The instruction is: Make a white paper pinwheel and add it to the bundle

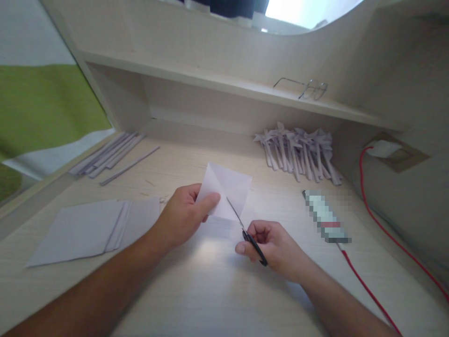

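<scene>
The right grip [276, 244] is curled round scissors [254, 243]; likely light, limp paper [229, 181] is best edge-pinched, as by the left grip [183, 211]

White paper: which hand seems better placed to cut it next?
Probably the right hand: it holds the scissors, their blades at the white paper. The left hand pinches that paper.

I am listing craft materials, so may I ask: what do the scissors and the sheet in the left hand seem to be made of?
Scissors: handles probably smooth plastic, from their even black look; blades probably metal, being thin and straight, finish unclear. Sheet: apparently matte white paper, thin, creased, without shine.
</scene>
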Available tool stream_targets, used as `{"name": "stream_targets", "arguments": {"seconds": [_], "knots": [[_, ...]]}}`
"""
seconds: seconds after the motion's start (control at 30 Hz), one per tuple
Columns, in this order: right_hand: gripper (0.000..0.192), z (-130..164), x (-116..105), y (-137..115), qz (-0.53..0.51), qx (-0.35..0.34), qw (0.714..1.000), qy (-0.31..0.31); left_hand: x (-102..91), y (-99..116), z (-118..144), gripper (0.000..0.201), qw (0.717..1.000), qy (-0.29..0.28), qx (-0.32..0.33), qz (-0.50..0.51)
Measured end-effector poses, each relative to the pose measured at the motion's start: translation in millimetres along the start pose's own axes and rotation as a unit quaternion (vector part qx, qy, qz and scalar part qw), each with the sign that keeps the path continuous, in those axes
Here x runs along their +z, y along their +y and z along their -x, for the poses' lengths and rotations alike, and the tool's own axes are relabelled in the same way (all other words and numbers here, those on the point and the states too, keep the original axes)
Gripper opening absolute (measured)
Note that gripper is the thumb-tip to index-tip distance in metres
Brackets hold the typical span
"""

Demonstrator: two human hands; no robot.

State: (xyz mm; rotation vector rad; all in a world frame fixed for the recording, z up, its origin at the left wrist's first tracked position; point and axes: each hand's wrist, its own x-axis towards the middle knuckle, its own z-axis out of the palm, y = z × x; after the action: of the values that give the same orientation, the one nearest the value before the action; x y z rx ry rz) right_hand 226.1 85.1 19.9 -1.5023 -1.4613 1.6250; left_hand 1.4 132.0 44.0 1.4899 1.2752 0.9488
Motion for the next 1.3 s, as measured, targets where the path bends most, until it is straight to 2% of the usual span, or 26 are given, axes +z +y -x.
{"name": "stream_targets", "arguments": {"seconds": [0.43, 0.63, 0.93, 1.3], "knots": [[0.046, 0.0, -1.1, 2.2, 0.009, -0.015, 1.0, 0.005, 0.9, 2.5, -0.1, 0.034, 1.0, 0.006, 0.002, 0.003], [0.047, 0.1, -0.3, 3.1, -0.023, -0.012, 1.0, -0.006, 1.3, 0.5, -0.4, 0.035, 1.0, 0.007, 0.008, -0.001], [0.049, -0.6, 0.2, 1.6, -0.011, -0.013, 1.0, 0.009, 0.7, 0.7, 0.2, 0.033, 1.0, 0.009, 0.008, 0.002], [0.049, -0.8, -1.0, 1.0, 0.015, -0.012, 1.0, 0.002, -0.7, 3.1, 1.4, 0.023, 0.999, 0.008, 0.015, 0.032]]}}
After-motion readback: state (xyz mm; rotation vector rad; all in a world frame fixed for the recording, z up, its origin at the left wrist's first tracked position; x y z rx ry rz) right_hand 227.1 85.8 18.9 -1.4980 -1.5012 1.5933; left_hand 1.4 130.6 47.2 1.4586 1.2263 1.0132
